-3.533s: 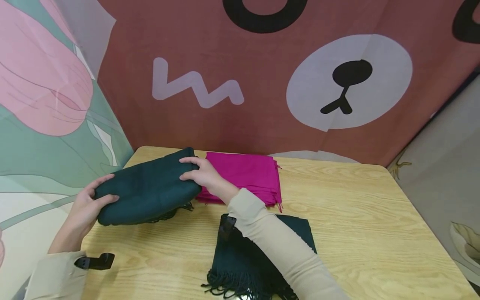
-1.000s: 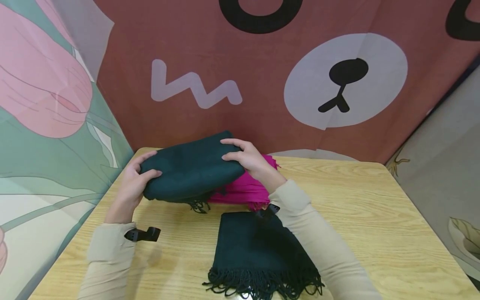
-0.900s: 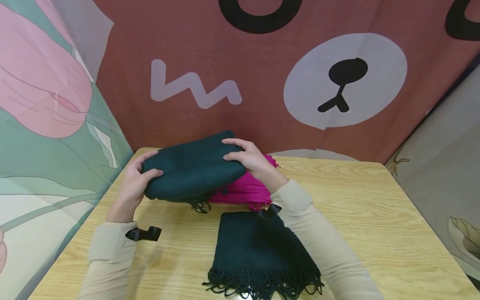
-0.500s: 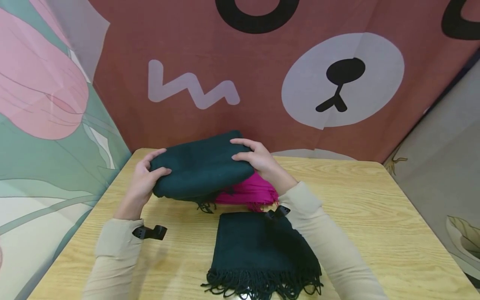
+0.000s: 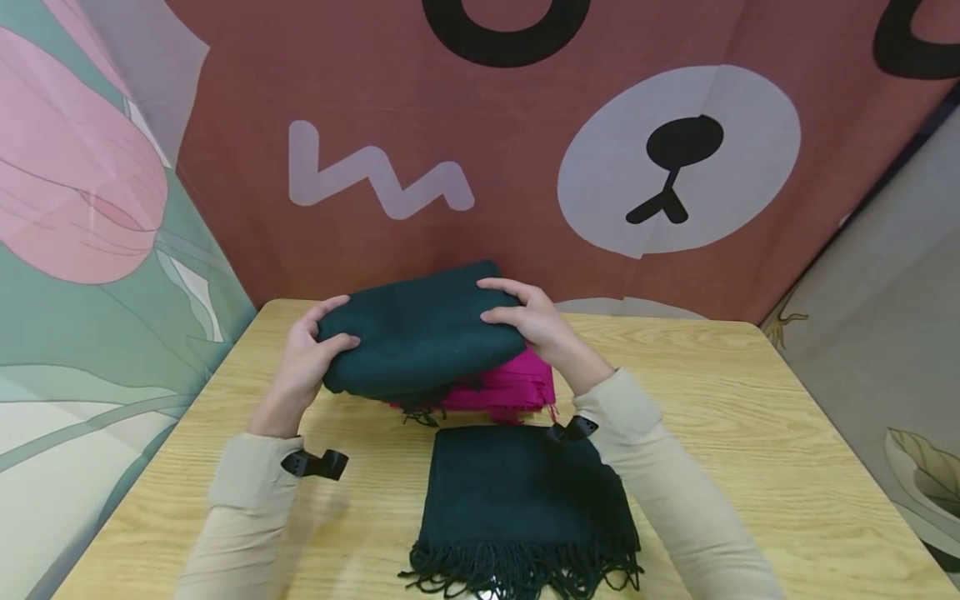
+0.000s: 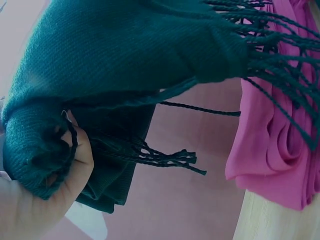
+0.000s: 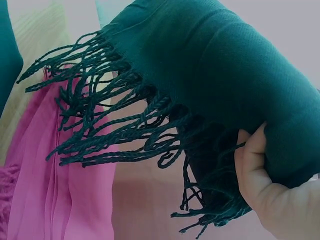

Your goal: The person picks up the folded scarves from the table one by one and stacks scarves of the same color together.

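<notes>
A folded dark green fringed scarf [image 5: 420, 333] is held up by its two ends above a folded magenta scarf [image 5: 517, 387] at the back of the table. My left hand [image 5: 306, 358] grips its left end, thumb on the near face. On the other end, my right hand [image 5: 542, 327] grips with the thumb in front and fingers over the edge. In the right wrist view, green fringe [image 7: 135, 115] hangs down beside the magenta scarf [image 7: 65, 190]. The left wrist view has the magenta scarf [image 6: 280, 150] below and apart from most of the green cloth.
A second folded dark green scarf [image 5: 525, 492] lies nearer on the wooden table [image 5: 735, 450], its fringe toward the front edge. Behind the table hangs a brown printed cloth [image 5: 375, 250]. A black wrist camera [image 5: 315, 465] sticks out from the left sleeve.
Both hands have carried the held green scarf rightward and back, from the table's left side to over the magenta scarf. In the last half second it shifted slightly further right.
</notes>
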Available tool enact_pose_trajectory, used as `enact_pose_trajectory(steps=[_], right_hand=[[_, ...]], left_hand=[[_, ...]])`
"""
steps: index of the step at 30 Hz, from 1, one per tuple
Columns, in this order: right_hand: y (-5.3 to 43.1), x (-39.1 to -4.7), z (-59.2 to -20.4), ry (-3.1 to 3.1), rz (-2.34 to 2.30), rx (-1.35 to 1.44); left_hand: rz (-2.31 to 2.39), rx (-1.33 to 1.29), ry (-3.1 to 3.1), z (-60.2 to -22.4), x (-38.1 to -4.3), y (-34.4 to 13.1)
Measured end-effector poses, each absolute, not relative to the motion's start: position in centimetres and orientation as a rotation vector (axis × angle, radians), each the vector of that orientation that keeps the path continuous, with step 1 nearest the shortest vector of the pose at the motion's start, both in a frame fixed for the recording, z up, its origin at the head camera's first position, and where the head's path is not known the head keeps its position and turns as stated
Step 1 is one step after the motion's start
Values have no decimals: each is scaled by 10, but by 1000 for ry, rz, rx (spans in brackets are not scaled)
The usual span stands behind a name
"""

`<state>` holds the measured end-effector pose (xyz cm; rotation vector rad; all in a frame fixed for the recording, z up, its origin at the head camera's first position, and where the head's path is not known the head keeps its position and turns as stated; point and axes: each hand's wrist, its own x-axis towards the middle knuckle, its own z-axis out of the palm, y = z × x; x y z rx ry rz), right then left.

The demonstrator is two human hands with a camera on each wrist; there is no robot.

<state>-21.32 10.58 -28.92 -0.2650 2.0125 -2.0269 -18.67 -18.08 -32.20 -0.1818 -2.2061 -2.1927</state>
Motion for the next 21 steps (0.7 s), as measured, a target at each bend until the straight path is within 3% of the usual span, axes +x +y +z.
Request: enact_pose_trajectory(steps=[21], right_hand=[[139,-205,-295,2043,-2038,-247]], left_hand=[[-2185,-245,-2247,-331,-201,-151]])
